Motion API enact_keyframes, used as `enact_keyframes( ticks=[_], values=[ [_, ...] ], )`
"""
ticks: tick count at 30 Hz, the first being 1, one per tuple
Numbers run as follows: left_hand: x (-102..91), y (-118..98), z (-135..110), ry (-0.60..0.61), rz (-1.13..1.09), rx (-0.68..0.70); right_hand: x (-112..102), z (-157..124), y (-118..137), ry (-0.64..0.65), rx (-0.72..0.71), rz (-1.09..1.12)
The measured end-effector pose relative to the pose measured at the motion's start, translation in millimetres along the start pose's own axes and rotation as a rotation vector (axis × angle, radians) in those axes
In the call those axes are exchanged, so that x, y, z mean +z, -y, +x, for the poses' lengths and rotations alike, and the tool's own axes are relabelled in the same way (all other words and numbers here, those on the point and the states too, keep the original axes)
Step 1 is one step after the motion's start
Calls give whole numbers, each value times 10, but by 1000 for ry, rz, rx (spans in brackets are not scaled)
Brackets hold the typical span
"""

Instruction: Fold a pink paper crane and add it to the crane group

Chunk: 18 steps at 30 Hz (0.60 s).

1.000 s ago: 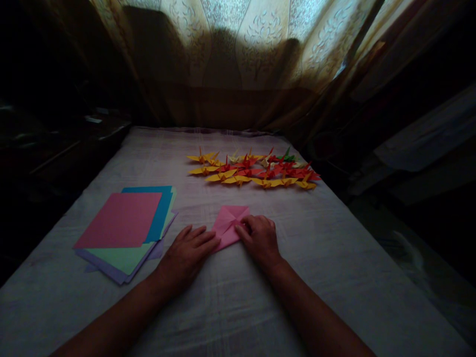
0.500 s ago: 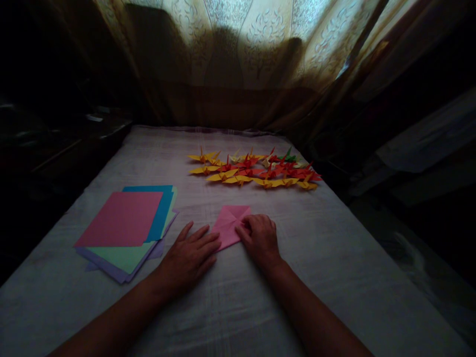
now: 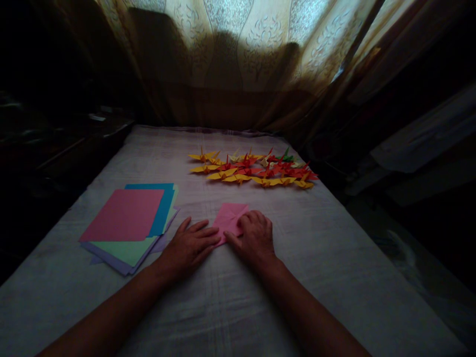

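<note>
A small pink sheet of origami paper [image 3: 226, 216], folded and creased, lies on the cloth in front of me. My left hand [image 3: 190, 246] rests flat with fingers spread, its fingertips on the paper's lower left corner. At the paper's right side is my right hand [image 3: 256, 237], fingers curled on the edge and thumb stretched along the bottom. Those curled fingers hide the right part of the paper, so the exact grip is only partly visible.
A stack of square sheets [image 3: 122, 214], pink on top with blue, light green and purple below, lies left. Several folded paper cranes [image 3: 240, 177] in yellow, red, white and green stand in rows farther back. A patterned curtain [image 3: 230, 64] hangs behind the cloth-covered surface [image 3: 320, 248].
My right thumb has slid left along the paper's lower edge, and the right fingers have curled more. My left hand stays on the left corner. The view has shifted slightly.
</note>
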State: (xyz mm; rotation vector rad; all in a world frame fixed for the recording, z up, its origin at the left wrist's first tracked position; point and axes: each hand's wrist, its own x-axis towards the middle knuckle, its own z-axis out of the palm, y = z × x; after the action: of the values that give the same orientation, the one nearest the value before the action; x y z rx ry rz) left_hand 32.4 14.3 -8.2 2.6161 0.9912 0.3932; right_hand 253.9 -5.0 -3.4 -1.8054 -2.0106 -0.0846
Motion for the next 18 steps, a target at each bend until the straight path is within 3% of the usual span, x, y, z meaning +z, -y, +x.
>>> enact_keyframes(
  ticks=[4, 11, 15, 18],
  values=[
    [2, -5, -4, -10, 16, 14, 32, -69, -19, -28, 1, -33],
    [-5, -9, -6, 2, 33, 7, -31, -98, -418, -45, 146, -101],
    [11, 5, -2, -9, 45, 14, -39, -102, -431, -70, 133, -59],
    [27, 15, 2, -33, 55, 35, -68, -103, -352, -79, 12, 10]
  ],
)
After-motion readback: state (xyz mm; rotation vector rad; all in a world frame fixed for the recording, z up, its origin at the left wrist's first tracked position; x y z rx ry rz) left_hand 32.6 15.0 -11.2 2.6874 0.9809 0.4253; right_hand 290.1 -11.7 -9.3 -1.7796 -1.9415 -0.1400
